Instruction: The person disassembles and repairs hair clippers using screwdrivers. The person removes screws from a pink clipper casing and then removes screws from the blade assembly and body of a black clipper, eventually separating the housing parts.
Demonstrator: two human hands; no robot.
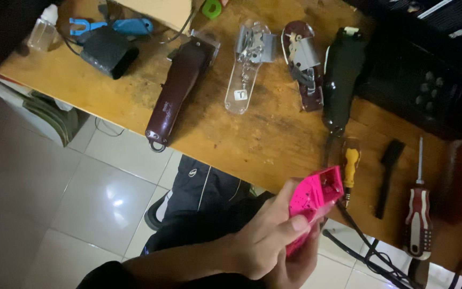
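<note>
Below the counter's (231, 142) front edge, both hands (274, 241) grip a pink shell (314, 200), seemingly mid-inspection; turning it over needs a steady hold.

Pink shell (314, 199): glossy plastic. Bench (263, 144): worn wood, scratched, matt. Maroon clipper (176, 91): smooth glossy plastic. Clear cover (244, 80): transparent plastic, metal parts inside. Screwdriver (418, 206): metal shaft, glossy plastic handle. Floor (102, 203): shiny tile.

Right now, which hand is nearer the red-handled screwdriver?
Right, as far as shows. The right hand, mostly hidden behind the left, sits under the pink shell, just left of the screwdriver. The left hand grips the shell from farther left.
</note>
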